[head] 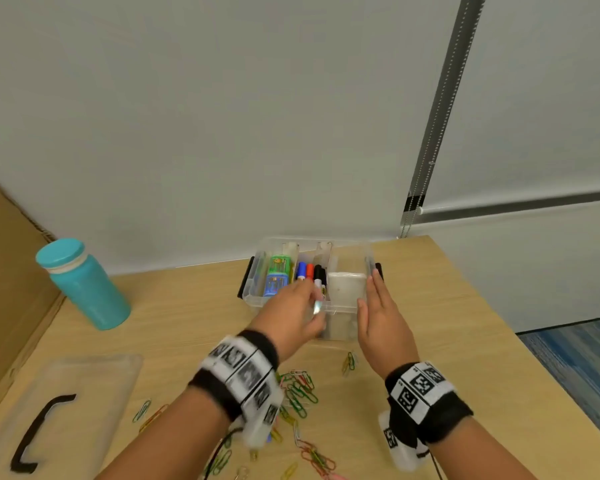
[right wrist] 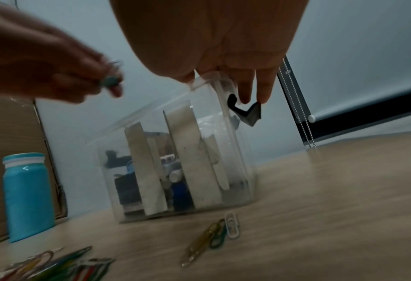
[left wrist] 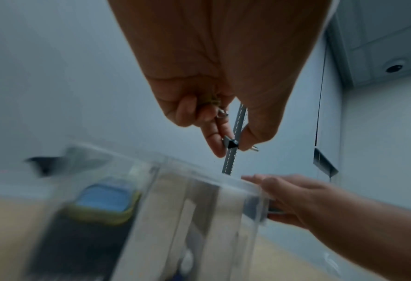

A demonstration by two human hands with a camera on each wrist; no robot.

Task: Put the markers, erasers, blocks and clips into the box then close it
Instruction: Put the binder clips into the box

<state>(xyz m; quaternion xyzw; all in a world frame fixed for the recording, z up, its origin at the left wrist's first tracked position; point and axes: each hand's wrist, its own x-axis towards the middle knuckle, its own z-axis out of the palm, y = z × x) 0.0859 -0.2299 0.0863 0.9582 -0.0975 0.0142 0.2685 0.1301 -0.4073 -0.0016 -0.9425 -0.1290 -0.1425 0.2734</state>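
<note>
The clear plastic box point(head: 257, 299) stood open at the far middle of the desk point(head: 447, 323), divided by upright partitions into compartments. The left compartment held a green and a blue block-shaped item point(head: 277, 276); the middle one held markers point(head: 310, 271) with blue, red and black caps; a white eraser point(head: 346, 285) lay in the right compartment. A black latch point(right wrist: 246, 114) hung at the box's right end.

The left hand point(head: 291, 315) was above the near rim of the box, its grip closed in a pinch on small clips point(left wrist: 223, 114), among them a black binder clip point(left wrist: 231, 143) between thumb and forefinger. The head view was blurred at the fingertips, so the number of clips held could not be determined.

The right hand point(head: 381, 318) lay flat against the right end of the box, fingers straight and together, fingertips touching the rim beside the latch; its grip enclosed nothing.

Loose coloured paper clips point(head: 300, 389) were scattered on the desk nearer the person, between the wrists, with a small separate group point(head: 350, 362) just in front of the box. The transparent lid point(head: 84, 382) with a black handle point(head: 40, 431) lay flat at the near left. A teal bottle point(head: 84, 285) stood left of the box, near a cardboard panel point(head: 7, 271).
</note>
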